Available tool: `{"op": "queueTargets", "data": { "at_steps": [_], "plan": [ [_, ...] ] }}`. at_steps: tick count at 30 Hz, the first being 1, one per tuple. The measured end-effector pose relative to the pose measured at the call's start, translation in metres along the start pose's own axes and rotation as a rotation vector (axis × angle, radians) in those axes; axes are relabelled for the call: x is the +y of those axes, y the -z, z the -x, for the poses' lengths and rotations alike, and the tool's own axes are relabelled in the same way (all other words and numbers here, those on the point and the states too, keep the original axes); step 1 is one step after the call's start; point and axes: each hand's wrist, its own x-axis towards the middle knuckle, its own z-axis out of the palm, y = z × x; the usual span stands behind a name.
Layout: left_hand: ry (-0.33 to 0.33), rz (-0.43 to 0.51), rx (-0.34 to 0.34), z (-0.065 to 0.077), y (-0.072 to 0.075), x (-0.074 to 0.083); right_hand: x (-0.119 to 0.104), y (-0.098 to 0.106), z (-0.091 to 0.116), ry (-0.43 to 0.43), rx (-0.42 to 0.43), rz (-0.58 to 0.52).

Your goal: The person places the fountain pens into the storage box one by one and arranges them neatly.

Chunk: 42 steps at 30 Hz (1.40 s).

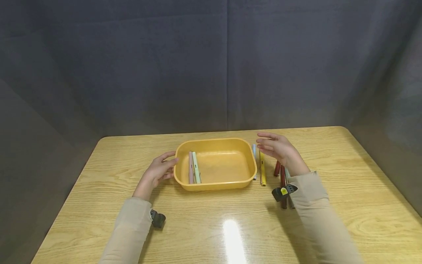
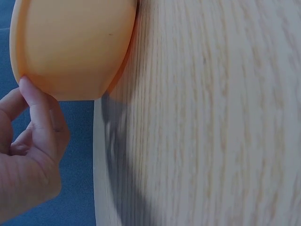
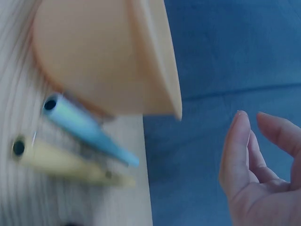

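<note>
Far left: beige fabric sleeve (image 1: 130, 225) with a small black wrist camera (image 1: 158, 219). Left hand (image 1: 157, 171) at the left end of the smooth yellow-orange oblong tray with rounded corners (image 1: 214, 186); thumb over the rim, other fingers against the outside, so the hand is clamped lightly on the rim.

Tray sits at mid-bench, upright. Inside, toward its left end: slim pink pen (image 1: 191, 168), then slim pale-green pen (image 1: 196, 168) just right of it, both lying roughly near-to-far, side by side. Remaining floor of the tray to the right shows bare.

Just right of the tray: slim light-blue pen (image 3: 84, 127), next to the tray wall. Right of that, slim yellow pen (image 1: 263, 171), roughly parallel. Right wrist view, somewhat blurred, shows a dark round opening in one end of each.

Right hand (image 1: 279, 149) above the far ends of these pens; thumb and fingers apart, nothing held, not touching the tray.

Farther right: slim dark-red pens (image 1: 277, 169) and a pale pen (image 1: 291, 203), partly hidden by the right wrist; exact count cannot be told. Second beige sleeve (image 1: 324, 220) at near right.

Support: light wood-grain bench (image 1: 184, 231); dark grey cloth curtain (image 1: 158, 73) behind its far edge.
</note>
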Motion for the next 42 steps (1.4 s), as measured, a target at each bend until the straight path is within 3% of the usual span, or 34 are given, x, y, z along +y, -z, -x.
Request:
{"op": "queueTargets", "data": {
  "at_steps": [18, 25, 42],
  "plan": [
    [-0.003, 0.034, 0.001, -0.002, -0.002, -0.005, 0.034, 0.072, 0.016, -0.055, 0.043, 0.1],
    [0.005, 0.037, -0.001, 0.0, -0.003, -0.003, 0.042, 0.086, 0.02, -0.081, 0.057, 0.207],
    [-0.005, 0.024, 0.004, 0.001, -0.003, -0.001, 0.06, 0.102, 0.022, -0.082, 0.079, 0.142]
  ]
}}
